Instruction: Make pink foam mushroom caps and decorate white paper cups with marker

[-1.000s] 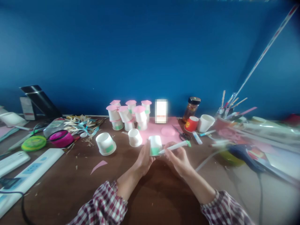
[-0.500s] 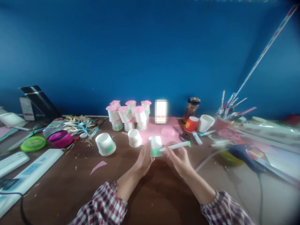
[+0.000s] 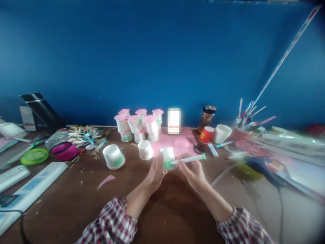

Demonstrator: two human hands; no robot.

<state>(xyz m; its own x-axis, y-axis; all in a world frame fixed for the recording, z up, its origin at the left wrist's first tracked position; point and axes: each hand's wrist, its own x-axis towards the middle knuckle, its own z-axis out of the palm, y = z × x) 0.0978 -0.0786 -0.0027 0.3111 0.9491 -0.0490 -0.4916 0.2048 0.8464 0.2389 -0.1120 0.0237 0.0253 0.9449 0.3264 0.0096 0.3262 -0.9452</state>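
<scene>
My left hand (image 3: pixel 155 172) is wrapped round the left side of a white paper cup (image 3: pixel 168 154) with a green patch low on its wall. The cup is upside down. My right hand (image 3: pixel 193 174) pinches a white marker pen with a green end (image 3: pixel 191 159), its tip at the green patch. Left of my hands stand two more upturned cups: a small white cup (image 3: pixel 145 150) and a larger white cup (image 3: pixel 114 157) with a green patch. Behind them is a group of stacked paper cups (image 3: pixel 136 127) with pink paper tops.
Pink paper (image 3: pixel 165 145) lies beyond my hands, with scissors (image 3: pixel 199 148) on its right side. A red cup (image 3: pixel 207 135), a white cup (image 3: pixel 222 133) and a brown jar (image 3: pixel 207 118) stand at the back right. A power strip (image 3: pixel 38 188) lies left; a glue gun (image 3: pixel 265 169) lies right.
Both hands keep their hold on the cup and the marker. The view has shifted very slightly; nothing else has visibly moved.
</scene>
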